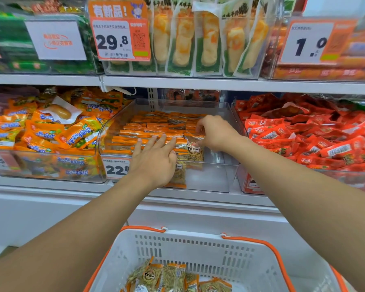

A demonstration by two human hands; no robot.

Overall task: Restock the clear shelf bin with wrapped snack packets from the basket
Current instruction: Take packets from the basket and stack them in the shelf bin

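Note:
The clear shelf bin (223,165) sits at the middle of the lower shelf, holding several rows of orange-edged snack packets (156,127). My left hand (154,159) lies flat with straight fingers pressing on the front packets. My right hand (214,131) has curled fingers that pinch a packet (193,150) standing at the front of the rows. Below, a white basket (198,249) with orange rim holds several more packets (171,277).
A bin of orange and yellow packets (46,133) stands to the left, a bin of red packets (314,140) to the right. The shelf above (177,81) carries upright pale snack bags and price tags. A price label (116,168) marks the bin front.

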